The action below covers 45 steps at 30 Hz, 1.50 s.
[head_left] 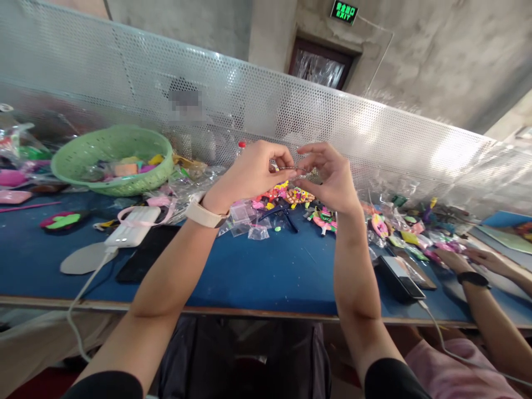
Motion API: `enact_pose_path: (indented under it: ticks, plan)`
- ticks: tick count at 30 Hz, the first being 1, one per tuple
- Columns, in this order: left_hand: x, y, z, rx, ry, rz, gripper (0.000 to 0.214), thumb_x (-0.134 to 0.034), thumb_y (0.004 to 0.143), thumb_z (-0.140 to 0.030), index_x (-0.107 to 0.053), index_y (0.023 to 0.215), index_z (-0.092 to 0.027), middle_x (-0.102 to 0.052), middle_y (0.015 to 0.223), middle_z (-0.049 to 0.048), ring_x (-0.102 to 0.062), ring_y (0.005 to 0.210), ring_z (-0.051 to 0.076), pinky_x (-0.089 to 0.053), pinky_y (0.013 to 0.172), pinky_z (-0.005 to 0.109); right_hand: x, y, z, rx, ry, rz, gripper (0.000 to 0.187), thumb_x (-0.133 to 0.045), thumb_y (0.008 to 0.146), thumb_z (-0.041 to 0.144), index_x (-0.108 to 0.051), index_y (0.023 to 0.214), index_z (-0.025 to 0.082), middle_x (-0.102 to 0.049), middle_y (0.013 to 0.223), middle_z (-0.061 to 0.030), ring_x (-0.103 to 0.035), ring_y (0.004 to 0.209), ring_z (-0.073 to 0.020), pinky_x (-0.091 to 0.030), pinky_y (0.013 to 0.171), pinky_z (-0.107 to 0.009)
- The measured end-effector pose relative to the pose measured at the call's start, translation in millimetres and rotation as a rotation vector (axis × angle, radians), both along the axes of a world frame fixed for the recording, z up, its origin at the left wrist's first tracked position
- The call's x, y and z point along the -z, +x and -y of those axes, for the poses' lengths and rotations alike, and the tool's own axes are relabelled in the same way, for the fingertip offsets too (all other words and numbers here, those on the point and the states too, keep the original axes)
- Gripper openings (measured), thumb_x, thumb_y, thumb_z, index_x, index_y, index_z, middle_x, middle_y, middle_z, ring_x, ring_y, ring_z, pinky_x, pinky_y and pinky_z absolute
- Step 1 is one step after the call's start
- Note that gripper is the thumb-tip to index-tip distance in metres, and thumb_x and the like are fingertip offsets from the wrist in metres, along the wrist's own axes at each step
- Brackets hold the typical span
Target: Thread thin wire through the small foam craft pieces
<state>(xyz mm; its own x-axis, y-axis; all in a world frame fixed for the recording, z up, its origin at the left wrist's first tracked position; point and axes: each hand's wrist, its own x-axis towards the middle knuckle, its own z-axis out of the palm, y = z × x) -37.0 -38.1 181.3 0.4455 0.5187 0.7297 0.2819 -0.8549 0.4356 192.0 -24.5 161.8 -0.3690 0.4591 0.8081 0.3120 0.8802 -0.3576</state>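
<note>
My left hand (255,172) and my right hand (328,177) are raised above the blue table (270,271), fingertips almost touching. Both pinch a thin metal chain or ring (293,169) stretched between them; it is too small to name surely. A light watch sits on my left wrist. Below the hands lies a heap of colourful soft charms (291,197) and small clear bags (249,221).
A green basket (83,158) with bright pieces stands at the back left. A white power bank (133,226), a dark phone (145,252) and a grey oval pad (83,259) lie left. Another person's hands (465,260) work at the right beside a black phone (399,277). A perforated metal screen (374,127) runs behind.
</note>
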Motion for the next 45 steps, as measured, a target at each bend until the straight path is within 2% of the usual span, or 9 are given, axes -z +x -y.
enact_pose_path:
  ticks: [4, 9, 13, 17, 23, 28, 35, 45]
  plan:
    - [3.0, 1, -5, 0.032, 0.022, 0.021, 0.018, -0.079, 0.097, -0.031, -0.073, 0.084, -0.021, -0.077, 0.077, 0.0038, -0.076, 0.084, 0.019, -0.058, 0.077, 0.03, 0.0, -3, 5, 0.029, -0.002, -0.036, 0.037, -0.088, 0.089, 0.03, -0.072, 0.122, 0.029, -0.075, 0.095, 0.001, -0.071, 0.085, -0.019, -0.062, 0.082, -0.04]
    - [4.3, 2, -9, 0.055, -0.019, 0.045, 0.019, -0.081, 0.097, -0.031, -0.074, 0.084, -0.02, -0.076, 0.077, 0.0034, -0.074, 0.081, 0.018, -0.057, 0.076, 0.03, -1.7, -7, 12, 0.033, 0.001, -0.047, 0.023, -0.087, 0.092, 0.038, -0.077, 0.111, 0.029, -0.078, 0.106, -0.0024, -0.074, 0.101, -0.0226, -0.065, 0.091, -0.043]
    - [1.8, 2, -9, 0.043, -0.047, 0.03, 0.015, -0.081, 0.096, -0.027, -0.075, 0.085, -0.019, -0.078, 0.082, 0.0038, -0.072, 0.082, 0.016, -0.055, 0.076, 0.029, -3.2, -6, 11, 0.007, -0.085, -0.073, 0.026, -0.088, 0.094, 0.043, -0.076, 0.111, 0.028, -0.077, 0.104, -0.0033, -0.076, 0.102, -0.0225, -0.066, 0.089, -0.04]
    - [0.2, 0, -9, 0.029, -0.031, 0.003, 0.017, -0.083, 0.095, -0.031, -0.076, 0.087, -0.018, -0.079, 0.086, 0.0041, -0.071, 0.079, 0.016, -0.055, 0.075, 0.029, -2.2, -3, 5, -0.055, -0.17, -0.088, 0.029, -0.088, 0.095, 0.045, -0.075, 0.112, 0.026, -0.078, 0.102, -0.0033, -0.076, 0.096, -0.0201, -0.066, 0.084, -0.038]
    - [7.0, 7, -10, -0.003, 0.026, 0.047, 0.014, -0.078, 0.098, -0.029, -0.074, 0.088, -0.019, -0.08, 0.089, 0.0049, -0.072, 0.076, 0.015, -0.056, 0.074, 0.028, 0.3, 0, -1, -0.1, -0.243, -0.127, 0.029, -0.087, 0.095, 0.047, -0.076, 0.108, 0.024, -0.079, 0.096, -0.0021, -0.076, 0.087, -0.017, -0.066, 0.079, -0.035]
    - [11.2, 15, -13, 0.032, 0.042, 0.126, 0.007, -0.08, 0.095, -0.023, -0.075, 0.098, -0.021, -0.083, 0.103, 0.0069, -0.076, 0.089, 0.017, -0.059, 0.076, 0.028, 0.1, 6, -6, -0.1, -0.276, -0.178, 0.038, -0.092, 0.089, 0.05, -0.074, 0.11, 0.025, -0.079, 0.092, -0.0008, -0.077, 0.083, -0.0175, -0.067, 0.078, -0.036]
    - [10.4, 14, -17, 0.061, -0.031, 0.15, 0.008, -0.081, 0.097, -0.028, -0.082, 0.095, -0.02, -0.082, 0.085, 0.0059, -0.073, 0.074, 0.016, -0.06, 0.072, 0.03, 0.6, 7, -7, -0.075, -0.268, -0.156, 0.04, -0.091, 0.09, 0.052, -0.072, 0.114, 0.026, -0.08, 0.093, -0.0011, -0.076, 0.081, -0.0176, -0.066, 0.074, -0.036]
    - [11.3, 14, -16, 0.022, -0.011, 0.137, 0.016, -0.083, 0.096, -0.036, -0.083, 0.102, -0.021, -0.081, 0.085, 0.0058, -0.07, 0.07, 0.016, -0.055, 0.067, 0.029, -1.8, 7, -3, -0.07, -0.27, -0.181, 0.038, -0.092, 0.087, 0.052, -0.075, 0.107, 0.026, -0.079, 0.089, -0.0006, -0.075, 0.078, -0.0175, -0.066, 0.073, -0.036]
